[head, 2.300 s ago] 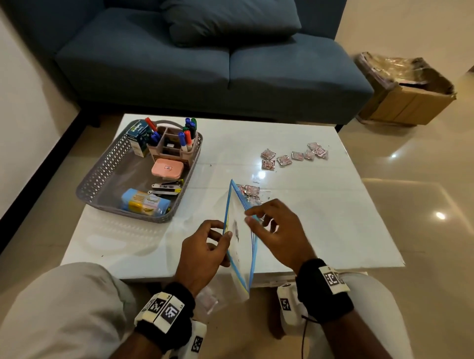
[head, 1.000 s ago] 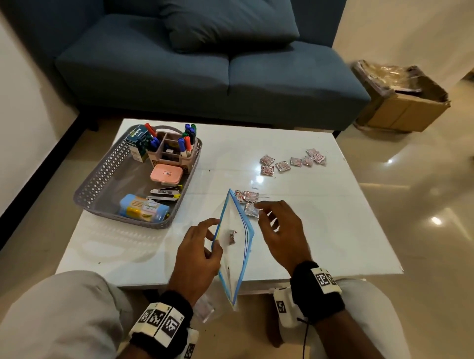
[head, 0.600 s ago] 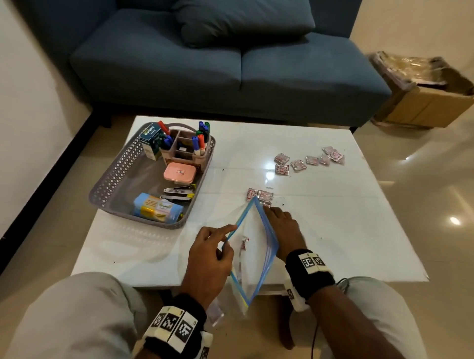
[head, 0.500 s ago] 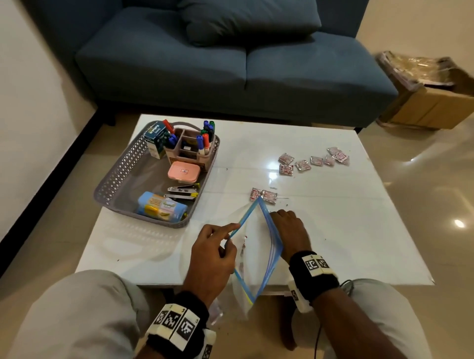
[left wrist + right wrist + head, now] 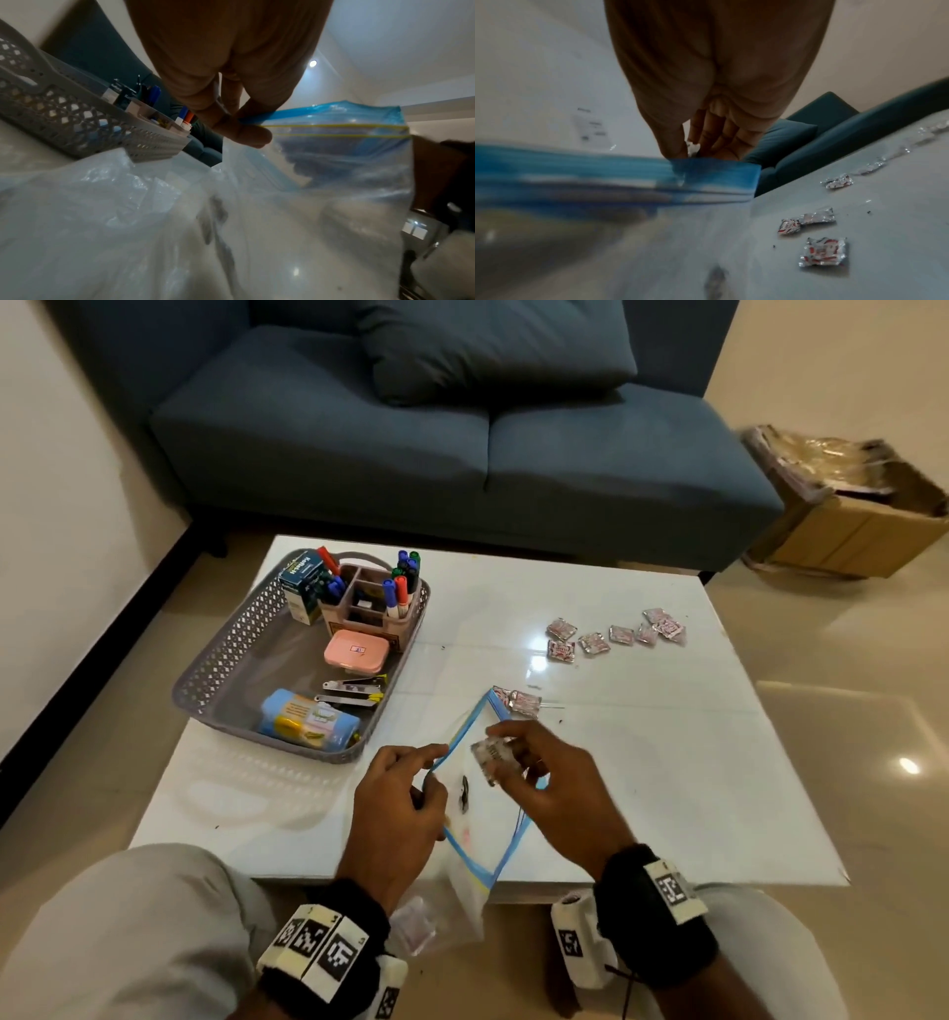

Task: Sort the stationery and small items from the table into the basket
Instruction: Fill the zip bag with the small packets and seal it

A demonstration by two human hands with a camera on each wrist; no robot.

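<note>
The right hand [image 5: 557,785], low in the centre of the head view, has its grip closed on a small silver sachet [image 5: 492,757], pinched between thumb and fingers just over the open mouth of a clear zip bag [image 5: 480,834]. The left hand [image 5: 398,809] beside it pinches the bag's blue-edged rim, holding it open at the near edge of the white desk [image 5: 667,762]. Two more sachets [image 5: 518,701] lie just beyond the bag, and a row of sachets [image 5: 613,634] sits further up and right. At left centre, the grey basket [image 5: 226,654] holds a pen organiser [image 5: 369,603], a pink case [image 5: 354,652] and a blue roll [image 5: 308,726].
</note>
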